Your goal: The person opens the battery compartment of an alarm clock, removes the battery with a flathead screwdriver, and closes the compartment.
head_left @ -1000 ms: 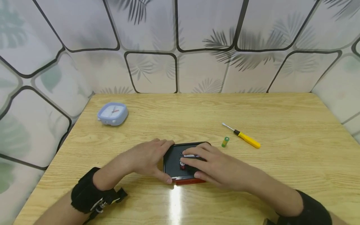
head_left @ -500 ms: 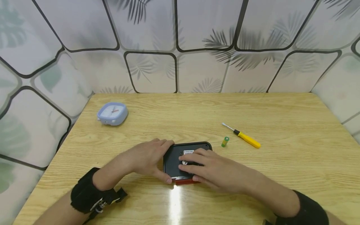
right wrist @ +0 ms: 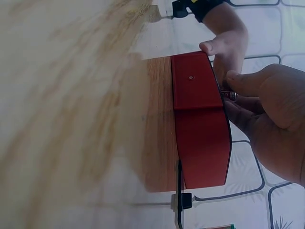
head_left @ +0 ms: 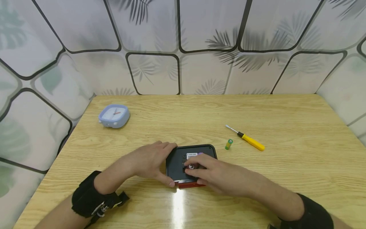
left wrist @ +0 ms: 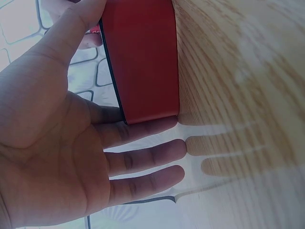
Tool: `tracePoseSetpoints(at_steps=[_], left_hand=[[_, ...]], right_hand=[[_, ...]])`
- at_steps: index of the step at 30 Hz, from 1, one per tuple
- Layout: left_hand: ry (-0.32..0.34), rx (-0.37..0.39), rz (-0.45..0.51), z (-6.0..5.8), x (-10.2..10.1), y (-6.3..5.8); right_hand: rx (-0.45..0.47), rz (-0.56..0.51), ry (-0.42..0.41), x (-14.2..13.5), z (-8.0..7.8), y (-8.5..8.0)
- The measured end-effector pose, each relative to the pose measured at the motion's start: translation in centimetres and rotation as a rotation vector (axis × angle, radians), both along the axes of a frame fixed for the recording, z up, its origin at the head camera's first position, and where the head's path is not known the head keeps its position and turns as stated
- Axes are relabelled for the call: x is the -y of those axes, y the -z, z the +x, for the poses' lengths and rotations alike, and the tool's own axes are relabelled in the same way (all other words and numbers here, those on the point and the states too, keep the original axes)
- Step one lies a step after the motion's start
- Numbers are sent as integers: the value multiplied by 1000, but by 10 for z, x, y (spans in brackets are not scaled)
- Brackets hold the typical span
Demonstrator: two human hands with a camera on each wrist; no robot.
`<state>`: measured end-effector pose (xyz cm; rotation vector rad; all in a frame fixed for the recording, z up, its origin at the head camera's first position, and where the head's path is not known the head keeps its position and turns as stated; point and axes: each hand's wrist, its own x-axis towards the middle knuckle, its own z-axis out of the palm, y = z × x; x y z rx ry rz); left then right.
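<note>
A box-shaped device with a red body [left wrist: 143, 62] and a flat black back [head_left: 175, 165] lies back-up on the table. My left hand [head_left: 151, 160] holds its left end, thumb at the near corner and fingers along the far side. Over the back, my right hand [head_left: 220, 171] pinches a small cylindrical battery [head_left: 191, 166] with a silver end between thumb and fingers; the right wrist view shows this battery [right wrist: 229, 94] at the back's surface. The hand hides most of the battery and of the recess under it. A white barcode label [head_left: 192, 155] shows beside the fingers.
A green and yellow battery [head_left: 229, 144] stands right of the device. Beyond it lies a screwdriver [head_left: 251, 141] with a yellow handle. A light blue alarm clock [head_left: 114, 115] sits at the table's back left. A thin black part [right wrist: 179, 195] shows beside the device.
My right hand has shifted slightly left and toward me, uncovering the label and the far right corner. Its fingers now pinch the battery. The left hand and the device have stayed still.
</note>
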<state>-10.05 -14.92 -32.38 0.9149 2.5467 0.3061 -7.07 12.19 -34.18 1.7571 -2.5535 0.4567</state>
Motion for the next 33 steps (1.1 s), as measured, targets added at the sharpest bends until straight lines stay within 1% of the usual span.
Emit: tracePoseSetpoints(at_steps=[6,8,10,14,16,21,25,28,33], left_hand=[[3,-5,4,0,0,1],[2,-3,1,0,0,1],[2,-2,-5,0,0,0],[2,-2,-14,0,0,0],[2,-3,-16,0,0,1],[0,-7,-16,0,0,2],[-4,-1,-16,0,0,2],[-5,2,-18,0,0,1],[-6,2,-18,0,0,1]], right_hand=[[4,-32,-3,0,-1,1],[-1,-65,-1,0,-2,1],[4,-142,-2,0,-3,1],[-9,-350,-15,1,-6,1],[-14,-417,-2,2,-6,1],[2,-476,62,2,-4,-2],[-15,-505,59,2,-4,-3],[-49,-515,59,1,-4,-4],[-147,-519,65,0,-5,-4]])
